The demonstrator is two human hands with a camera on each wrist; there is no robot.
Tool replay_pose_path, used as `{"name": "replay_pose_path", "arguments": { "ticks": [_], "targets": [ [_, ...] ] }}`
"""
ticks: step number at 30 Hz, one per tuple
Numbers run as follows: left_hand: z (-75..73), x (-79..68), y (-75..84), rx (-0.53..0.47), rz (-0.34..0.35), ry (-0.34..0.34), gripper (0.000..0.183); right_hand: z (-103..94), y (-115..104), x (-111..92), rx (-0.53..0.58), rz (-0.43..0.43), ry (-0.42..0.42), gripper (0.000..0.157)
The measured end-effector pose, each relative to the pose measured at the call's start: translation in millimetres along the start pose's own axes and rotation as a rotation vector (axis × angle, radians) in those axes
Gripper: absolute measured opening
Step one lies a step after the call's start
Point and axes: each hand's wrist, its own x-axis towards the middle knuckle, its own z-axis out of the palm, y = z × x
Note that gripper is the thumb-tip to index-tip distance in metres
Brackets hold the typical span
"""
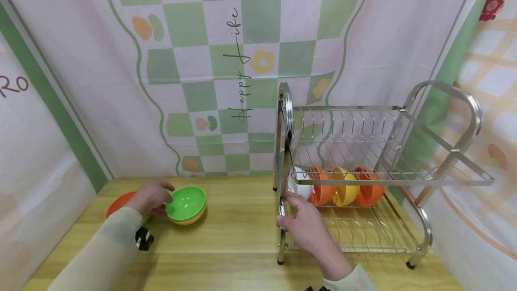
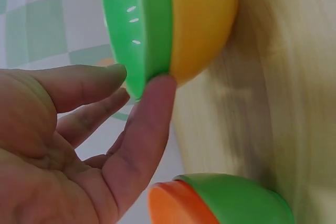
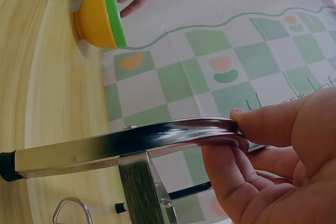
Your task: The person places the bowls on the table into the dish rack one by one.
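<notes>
At the left of the table, a green bowl (image 1: 186, 203) sits nested in a yellow bowl (image 2: 202, 24). My left hand (image 1: 152, 199) is at its near-left rim, thumb on the inner side and a finger against the outside, pinching the edge. Under that forearm, partly hidden, lies an orange bowl (image 1: 120, 203) stacked in another green bowl (image 2: 239, 198). On the right stands a two-tier metal dish rack (image 1: 347, 184). My right hand (image 1: 304, 228) grips its left front tube, thumb on one side and fingers curled round the other.
Along the rack's lower tier stand tilted bowls in a row: a white bowl (image 1: 300, 186), an orange bowl (image 1: 323, 192), a yellow bowl (image 1: 347, 194) and another orange bowl (image 1: 371, 192). A patterned curtain (image 1: 222, 57) hangs behind the wooden table (image 1: 234, 237).
</notes>
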Motion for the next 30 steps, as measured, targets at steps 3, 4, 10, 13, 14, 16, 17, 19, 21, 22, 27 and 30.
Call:
{"name": "replay_pose_path", "arguments": {
  "ticks": [3,4,10,13,14,16,17,19,21,22,27,30],
  "targets": [
    [3.3,0.8,-1.9,0.051,0.035,0.036,0.047,0.6,0.4,0.5,0.0,0.0,-0.003,0.064],
    [3.9,1.2,-2.6,0.066,0.043,0.044,0.045,0.7,0.4,0.6,0.001,0.001,-0.004,0.064],
    [4.7,4.6,-4.3,0.112,0.041,0.057,0.035,0.3,0.4,1.0,0.008,0.006,-0.003,0.065],
    [3.9,6.1,-4.5,0.093,0.022,0.044,0.035,-0.1,0.6,1.1,0.015,0.008,-0.003,0.065],
    [3.6,6.2,-4.5,0.079,0.015,0.036,0.038,-0.2,0.8,1.2,0.017,0.008,-0.004,0.065],
    [3.1,6.3,-5.1,0.046,0.002,0.015,0.046,-0.1,0.9,1.4,0.02,0.006,-0.006,0.064],
    [3.1,6.1,-5.2,0.035,-0.006,0.007,0.051,0.0,0.9,1.4,0.021,0.006,-0.007,0.064],
    [3.2,5.6,-5.5,0.022,-0.009,-0.006,0.059,0.1,1.0,1.6,0.021,0.006,-0.006,0.064],
    [3.7,5.3,-5.8,0.017,-0.004,-0.01,0.062,0.2,1.1,1.7,0.02,0.007,-0.005,0.064],
    [3.9,5.2,-5.9,0.017,-0.001,-0.01,0.062,0.2,1.3,1.7,0.018,0.006,-0.003,0.064],
    [3.7,4.9,-6.1,0.02,0.011,-0.009,0.06,0.1,1.6,1.8,0.004,-0.001,0.005,0.064],
    [2.6,5.0,-6.3,0.019,0.016,-0.015,0.06,-0.2,1.5,2.0,0.001,0.001,0.004,0.064]
  ]
}}
